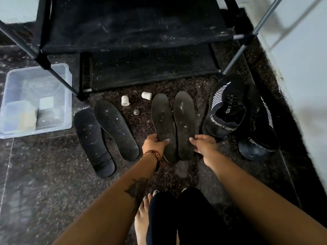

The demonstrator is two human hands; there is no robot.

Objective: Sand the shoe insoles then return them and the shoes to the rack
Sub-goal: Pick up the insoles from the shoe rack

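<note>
Left of the rack [134, 32] sits a clear tub [10, 89] of sanding blocks, and before the rack's lower shelf lie two black insoles [113, 128] set aside, toes toward it. Further right, my left hand [153, 144] curls over the heel edge of one grey insole [161, 124] while my right hand [203, 145] pinches its twin [184, 124], I judge to gather the pair. The shoes [228, 110] wait at the rack's right foot for refitting.
</note>
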